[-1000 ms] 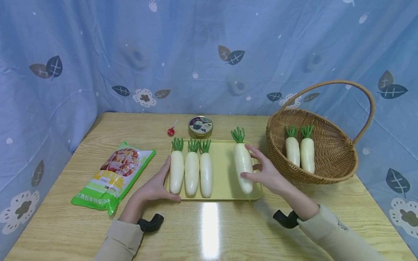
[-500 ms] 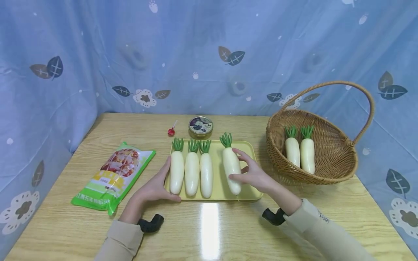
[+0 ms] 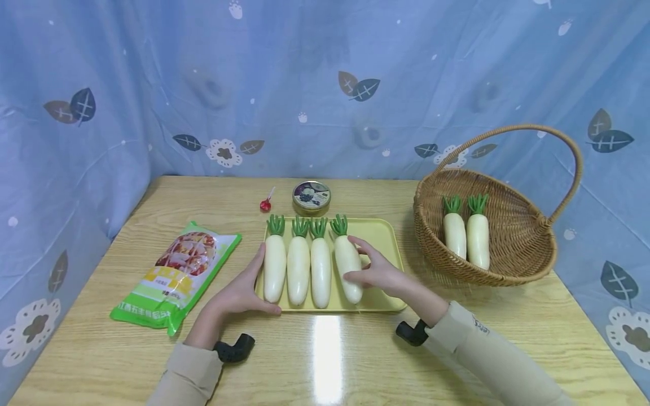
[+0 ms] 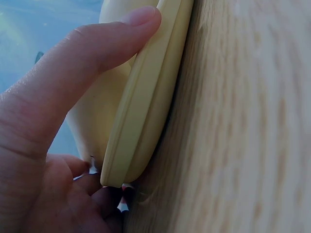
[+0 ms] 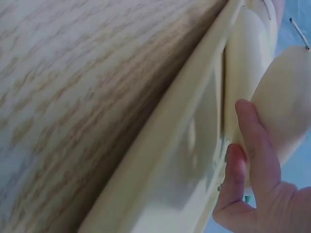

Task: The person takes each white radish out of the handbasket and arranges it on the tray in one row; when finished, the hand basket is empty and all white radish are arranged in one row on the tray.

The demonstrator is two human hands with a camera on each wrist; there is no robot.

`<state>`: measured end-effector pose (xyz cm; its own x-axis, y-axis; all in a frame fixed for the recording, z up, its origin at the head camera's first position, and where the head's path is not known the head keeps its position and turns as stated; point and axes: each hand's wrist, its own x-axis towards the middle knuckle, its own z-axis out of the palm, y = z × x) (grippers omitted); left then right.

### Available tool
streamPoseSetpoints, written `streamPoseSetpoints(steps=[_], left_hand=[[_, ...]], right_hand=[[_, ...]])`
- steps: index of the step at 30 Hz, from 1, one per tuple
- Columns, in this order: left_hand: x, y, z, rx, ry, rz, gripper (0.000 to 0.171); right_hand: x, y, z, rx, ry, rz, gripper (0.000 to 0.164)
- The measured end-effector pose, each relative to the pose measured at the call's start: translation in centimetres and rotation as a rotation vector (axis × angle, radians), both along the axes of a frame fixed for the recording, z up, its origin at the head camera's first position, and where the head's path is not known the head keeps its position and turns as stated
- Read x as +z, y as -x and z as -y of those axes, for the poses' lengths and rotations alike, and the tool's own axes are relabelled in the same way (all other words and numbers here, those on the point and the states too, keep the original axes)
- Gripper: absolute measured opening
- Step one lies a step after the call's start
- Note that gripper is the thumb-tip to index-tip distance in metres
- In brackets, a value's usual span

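Note:
My right hand [image 3: 378, 274] holds a white radish with a green top [image 3: 347, 265] between thumb and fingers, over the yellow tray [image 3: 378, 239]. In the right wrist view this radish [image 5: 286, 97] is raised off the tray floor, its root end up close. Three more white radishes lie side by side in the tray's left part, the nearest one [image 3: 321, 273] just left of the held one. My left hand [image 3: 244, 290] grips the tray's front left corner; in the left wrist view its thumb [image 4: 138, 22] lies on the tray rim [image 4: 131, 121], fingers around the side.
On the right a wicker basket [image 3: 518, 248] with a tall handle leans with two white radishes [image 3: 478, 242] inside. A round tin [image 3: 311, 197] and a red lollipop [image 3: 266, 204] stand behind the tray. At left lies a green-and-white food bag [image 3: 175, 276]. A blue curtain [image 3: 304, 146] hangs behind the table.
My right hand has carried the radish leftward across the tray, from its right side to beside the other three. The left hand has stayed at the tray's corner.

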<state>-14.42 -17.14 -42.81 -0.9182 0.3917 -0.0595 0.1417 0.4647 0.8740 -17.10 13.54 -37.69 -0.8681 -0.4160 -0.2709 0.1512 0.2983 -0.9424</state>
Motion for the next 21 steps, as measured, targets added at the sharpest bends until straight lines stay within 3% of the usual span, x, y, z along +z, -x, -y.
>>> streamPoseSetpoints(steps=[5,12,21], left_hand=[[0.1,0.0,0.0,0.001,0.001,-0.004,0.14],[-0.2,-0.1,-0.1,0.0,0.008,-0.006,0.14],[-0.3,-0.1,-0.1,0.008,-0.001,-0.011,0.141]], right_hand=[[-0.8,0.4,0.4,0.012,0.023,0.027,0.084],[-1.7,0.5,0.9,0.065,-0.079,-0.084,0.085],[-1.7,0.8,1.1,0.087,-0.125,-0.098,0.09]])
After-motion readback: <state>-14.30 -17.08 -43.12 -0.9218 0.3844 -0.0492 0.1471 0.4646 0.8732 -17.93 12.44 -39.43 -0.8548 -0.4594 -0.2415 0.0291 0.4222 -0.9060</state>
